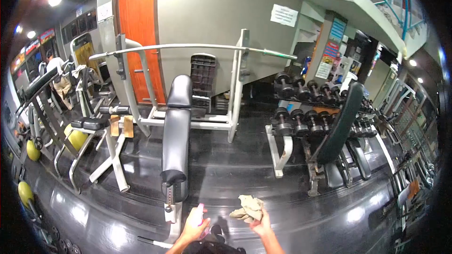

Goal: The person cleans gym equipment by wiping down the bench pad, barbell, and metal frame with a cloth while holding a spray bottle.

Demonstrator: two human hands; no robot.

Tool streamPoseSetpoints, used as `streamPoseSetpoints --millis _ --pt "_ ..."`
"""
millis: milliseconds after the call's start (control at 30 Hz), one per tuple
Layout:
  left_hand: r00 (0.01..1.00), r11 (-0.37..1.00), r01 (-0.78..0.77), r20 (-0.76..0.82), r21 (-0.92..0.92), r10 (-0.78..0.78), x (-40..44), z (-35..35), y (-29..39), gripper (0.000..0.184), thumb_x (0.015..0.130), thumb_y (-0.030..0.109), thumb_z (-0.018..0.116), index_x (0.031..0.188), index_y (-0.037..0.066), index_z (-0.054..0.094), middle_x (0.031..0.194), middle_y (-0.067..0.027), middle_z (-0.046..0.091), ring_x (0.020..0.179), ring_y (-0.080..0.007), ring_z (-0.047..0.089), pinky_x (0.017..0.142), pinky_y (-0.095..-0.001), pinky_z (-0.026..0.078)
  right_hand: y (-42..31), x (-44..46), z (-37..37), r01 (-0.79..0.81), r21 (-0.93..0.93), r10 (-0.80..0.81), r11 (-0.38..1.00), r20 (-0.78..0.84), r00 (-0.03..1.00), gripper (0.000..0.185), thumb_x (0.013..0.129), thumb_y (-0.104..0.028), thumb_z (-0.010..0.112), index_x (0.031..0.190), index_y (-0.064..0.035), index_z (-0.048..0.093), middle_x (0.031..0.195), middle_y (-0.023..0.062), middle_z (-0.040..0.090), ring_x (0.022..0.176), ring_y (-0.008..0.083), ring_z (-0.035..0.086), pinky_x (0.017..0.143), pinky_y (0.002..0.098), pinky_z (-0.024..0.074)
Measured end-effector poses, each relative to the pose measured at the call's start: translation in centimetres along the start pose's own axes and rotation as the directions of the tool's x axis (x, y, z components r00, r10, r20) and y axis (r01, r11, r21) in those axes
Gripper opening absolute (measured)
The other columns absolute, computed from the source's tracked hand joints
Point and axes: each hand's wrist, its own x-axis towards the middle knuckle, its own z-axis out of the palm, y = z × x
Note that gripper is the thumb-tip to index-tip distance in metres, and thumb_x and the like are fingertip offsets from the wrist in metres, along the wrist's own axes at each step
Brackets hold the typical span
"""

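My left hand [191,228] is closed around a small pink spray bottle [200,211], its body partly hidden by my fingers. In my right hand [262,226] is a crumpled beige cloth [250,208], gripped at its right side. Both hands are low in the view, a short way apart, above the dark floor. Just ahead and to the left stands a padded black weight bench [175,134] with its backrest angled up at the far end. My left hand is nearest to the bench's front post.
A barbell [197,46] rests across a grey rack [235,89] behind the bench. Dumbbells [313,121] fill a two-tier rack on the right, behind an upright black bench [341,124]. Left are exercise machines [89,123], yellow balls [33,150] and a person [60,77].
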Motion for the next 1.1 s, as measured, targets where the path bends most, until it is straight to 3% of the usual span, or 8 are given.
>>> streamPoseSetpoints --millis 33,300,333,433,533,567,633,1100 --pt "0.990 0.991 -0.132 -0.048 0.022 0.133 1.3 0.1 -0.2 0.041 0.082 0.010 0.071 0.118 0.002 0.053 0.096 -0.0072 0.050 0.073 -0.0142 0.051 0.069 -0.0297 0.046 -1.7 0.0 3.1 -0.029 -0.078 0.023 0.996 -0.075 0.997 0.043 0.099 -0.040 0.040 0.129 -0.0128 0.051 0.125 0.0063 0.060 0.115 0.0242 0.057 0.098 0.0417 0.0456" --pt "0.988 0.998 -0.058 -0.143 -0.003 0.057 8.9 -1.8 2.0 0.052 0.083 0.008 0.070 0.127 0.000 0.045 0.098 -0.0078 0.048 0.070 -0.0128 0.050 0.068 -0.0298 0.046 -11.2 8.6 8.9 -0.058 -0.409 0.032 0.911 -0.068 0.997 0.045 0.096 -0.045 0.046 0.128 -0.0132 0.052 0.123 0.0058 0.062 0.112 0.0237 0.060 0.097 0.0429 0.0460" --pt "0.984 0.972 -0.106 -0.118 0.209 0.133 10.1 -2.7 4.1 0.051 0.083 0.007 0.070 0.127 -0.001 0.045 0.103 -0.0085 0.048 0.070 -0.0129 0.050 0.069 -0.0295 0.047 -12.1 9.8 10.2 -0.018 -0.392 0.012 0.920 -0.018 1.000 0.042 0.096 -0.043 0.047 0.124 -0.0116 0.055 0.119 0.0068 0.063 0.108 0.0238 0.061 0.093 0.0412 0.0493" --pt "0.980 0.992 -0.073 -0.176 0.098 0.090 15.1 -3.2 3.1 0.065 0.077 -0.002 0.069 0.135 0.000 0.042 0.119 -0.0130 0.050 0.065 -0.0127 0.053 0.070 -0.0291 0.048 -13.1 15.8 13.7 0.161 -0.072 -0.164 0.984 -0.040 0.986 0.044 0.098 -0.043 0.044 0.125 -0.0092 0.053 0.117 0.0090 0.063 0.103 0.0250 0.064 0.078 0.0412 0.0556" --pt "0.957 0.962 -0.186 -0.185 0.202 0.223 20.4 -3.4 1.3 0.050 0.084 0.007 0.068 0.127 -0.003 0.044 0.112 -0.0113 0.048 0.070 -0.0125 0.052 0.067 -0.0291 0.048 -13.8 21.5 12.6 0.030 0.122 -0.071 0.992 0.348 0.935 0.042 0.097 -0.043 0.043 0.124 -0.0130 0.056 0.115 0.0067 0.064 0.100 0.0247 0.064 0.077 0.0394 0.0540" --pt "0.942 0.948 -0.219 -0.202 0.232 0.267 22.2 -3.2 1.0 0.049 0.085 0.007 0.067 0.127 -0.003 0.044 0.111 -0.0112 0.048 0.069 -0.0119 0.052 0.064 -0.0287 0.048 -13.7 23.0 13.0 0.017 0.116 -0.059 0.993 0.361 0.931 0.042 0.097 -0.043 0.043 0.124 -0.0130 0.056 0.115 0.0067 0.064 0.100 0.0247 0.064 0.077 0.0394 0.0540" --pt "0.929 0.975 -0.202 -0.297 0.092 0.220 25.9 -2.7 2.0 0.042 0.087 0.009 0.065 0.123 -0.001 0.046 0.103 -0.0087 0.052 0.064 -0.0109 0.052 0.059 -0.0272 0.048 -13.5 24.3 16.0 0.088 -0.013 -0.088 0.996 -0.075 0.993 0.043 0.096 -0.045 0.041 0.124 -0.0153 0.056 0.114 0.0048 0.064 0.100 0.0250 0.064 0.074 0.0402 0.0535" --pt "0.882 0.969 -0.183 -0.408 0.165 0.236 47.9 -7.3 1.9 0.038 0.080 0.001 0.068 0.116 0.002 0.057 0.090 -0.0091 0.060 0.072 -0.0139 0.062 0.064 -0.0285 0.050 -17.3 44.6 27.1 -0.014 -0.146 0.030 0.989 0.108 0.994 0.047 0.098 -0.043 0.038 0.129 -0.0115 0.052 0.121 0.0076 0.062 0.108 0.0261 0.061 0.091 0.0423 0.0507"
